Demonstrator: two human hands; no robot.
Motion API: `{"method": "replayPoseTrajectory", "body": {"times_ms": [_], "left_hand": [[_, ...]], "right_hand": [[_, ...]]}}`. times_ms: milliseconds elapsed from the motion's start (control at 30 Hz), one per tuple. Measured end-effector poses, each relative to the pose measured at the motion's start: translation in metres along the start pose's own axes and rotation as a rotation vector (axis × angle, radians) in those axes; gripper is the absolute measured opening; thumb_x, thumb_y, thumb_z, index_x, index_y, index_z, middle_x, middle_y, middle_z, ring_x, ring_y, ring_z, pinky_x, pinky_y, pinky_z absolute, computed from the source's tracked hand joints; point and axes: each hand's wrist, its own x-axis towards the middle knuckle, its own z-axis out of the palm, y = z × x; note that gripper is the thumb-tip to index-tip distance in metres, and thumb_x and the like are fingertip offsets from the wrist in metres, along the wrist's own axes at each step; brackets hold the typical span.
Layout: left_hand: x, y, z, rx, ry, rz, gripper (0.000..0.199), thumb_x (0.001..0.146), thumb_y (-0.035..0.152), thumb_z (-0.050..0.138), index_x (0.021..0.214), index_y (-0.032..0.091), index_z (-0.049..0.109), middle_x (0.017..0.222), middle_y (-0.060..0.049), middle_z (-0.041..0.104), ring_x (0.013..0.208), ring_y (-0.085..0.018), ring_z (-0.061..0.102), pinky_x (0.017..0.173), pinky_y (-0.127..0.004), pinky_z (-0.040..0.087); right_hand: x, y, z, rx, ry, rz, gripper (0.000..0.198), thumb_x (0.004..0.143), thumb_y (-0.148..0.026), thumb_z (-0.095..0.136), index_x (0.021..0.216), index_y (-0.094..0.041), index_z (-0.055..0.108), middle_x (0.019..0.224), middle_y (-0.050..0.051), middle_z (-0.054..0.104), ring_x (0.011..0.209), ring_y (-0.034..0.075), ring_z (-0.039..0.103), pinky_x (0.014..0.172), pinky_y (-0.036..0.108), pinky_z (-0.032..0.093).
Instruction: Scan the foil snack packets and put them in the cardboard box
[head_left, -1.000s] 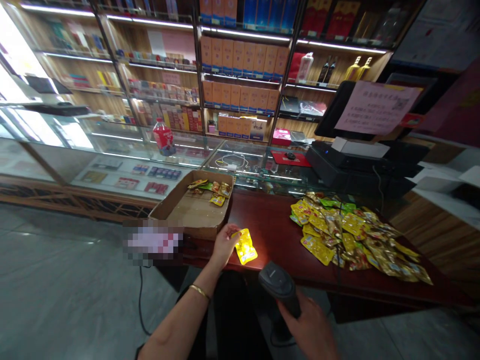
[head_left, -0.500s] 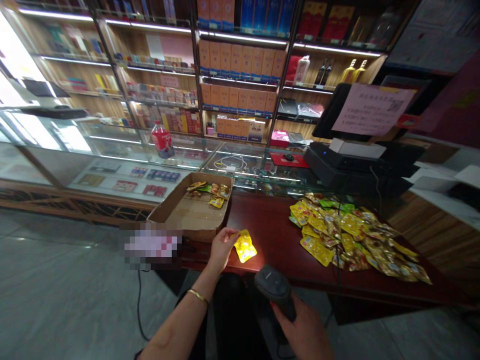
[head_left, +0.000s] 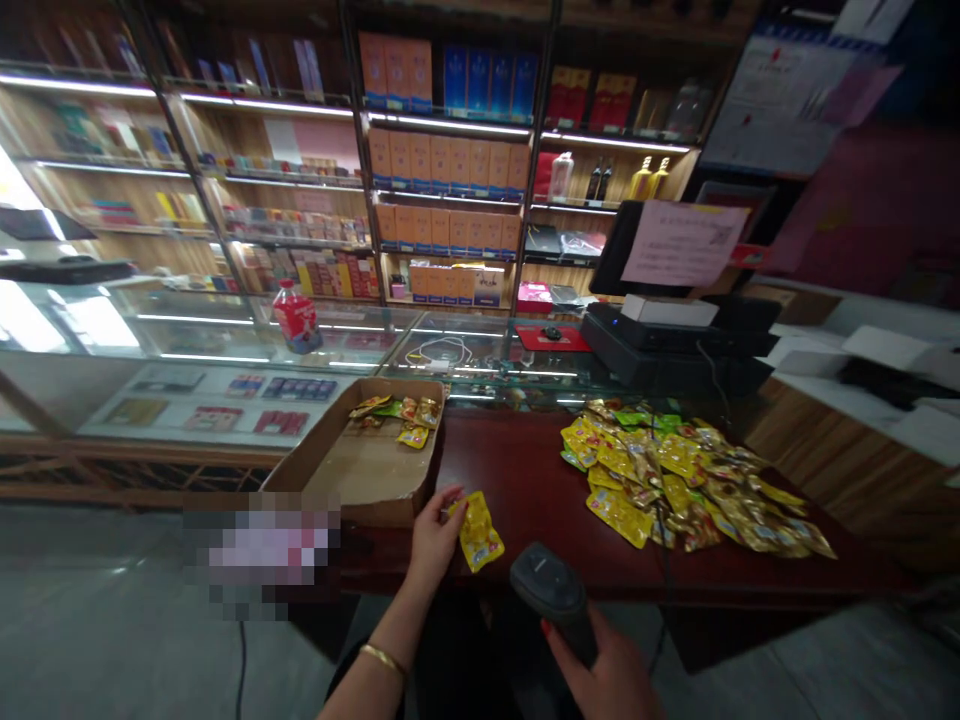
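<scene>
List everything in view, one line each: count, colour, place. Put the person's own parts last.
packet: one, yellow, near table edge, in left hand
scanner: one, black, below table edge, in right hand
packet pile: many, yellow, gold and green, right on table
box: one, brown cardboard, left end of table, few packets at its far end
table: one, dark red
bottle: one, red, on glass counter
register: one, black, behind pile
left hand: pinches packet
right hand: grips scanner
</scene>
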Motion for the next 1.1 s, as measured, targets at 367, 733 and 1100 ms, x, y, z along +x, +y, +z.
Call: {"method": "replayPoseTrajectory", "body": {"times_ms": [367, 733, 1100], "left_hand": [[0.022, -0.005, 0.006, -0.011, -0.009, -0.386, 0.023, 0.079, 0.014, 0.075, 0.102, 0.016, 0.072, 0.093, -0.009, 0.078, 0.076, -0.022, 0.075, 0.060, -0.026, 0.059], [0.079, 0.033, 0.157, -0.301, -0.069, -0.383, 0.022, 0.088, -0.004, 0.051, 0.090, 0.015, 0.062, 0.085, -0.007, 0.075, 0.075, -0.016, 0.075, 0.074, -0.028, 0.064], [0.115, 0.034, 0.277, 0.099, -0.463, -0.167, 0.028, 0.069, 0.005, 0.074, 0.096, 0.011, 0.071, 0.097, -0.015, 0.076, 0.087, -0.026, 0.074, 0.082, -0.038, 0.059]], "right_hand": [[0.054, 0.028, -0.012, 0.392, 0.078, 0.068, 0.047, 0.079, -0.055, 0.064, 0.111, -0.021, 0.073, 0.107, 0.010, 0.080, 0.105, 0.030, 0.072, 0.089, 0.034, 0.055], [0.141, 0.065, -0.027, 0.871, -0.105, -0.107, 0.052, 0.082, -0.069, 0.058, 0.085, -0.019, 0.066, 0.053, 0.001, 0.067, 0.055, 0.020, 0.063, 0.060, 0.031, 0.047], [0.136, 0.081, -0.022, 0.820, -0.085, 0.011, 0.064, 0.074, -0.081, 0.057, 0.083, -0.019, 0.067, 0.050, -0.001, 0.061, 0.048, 0.017, 0.059, 0.052, 0.028, 0.046]]}}
